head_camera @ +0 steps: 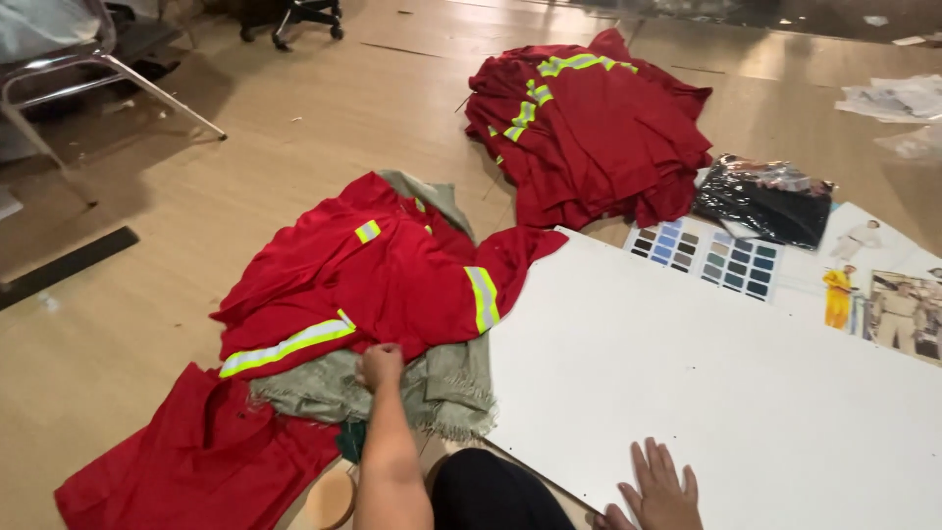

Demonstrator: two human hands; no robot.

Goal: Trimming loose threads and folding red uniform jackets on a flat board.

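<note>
My left hand [380,365] is closed on the edge of a crumpled red work garment with yellow-and-silver reflective stripes [383,280], which lies on a grey-green frayed cloth [446,388]. My right hand [659,488] rests flat, fingers spread, on the near edge of a large white board [726,383] lying on the wooden floor. More red fabric [186,461] spreads at the lower left beside my left forearm.
A pile of folded red striped garments [589,132] sits farther back. A black plastic-wrapped packet [765,201], a colour swatch sheet [711,257] and printed pictures [888,294] lie at the right. A metal-legged chair [69,69] stands at far left, and papers [898,98] at far right.
</note>
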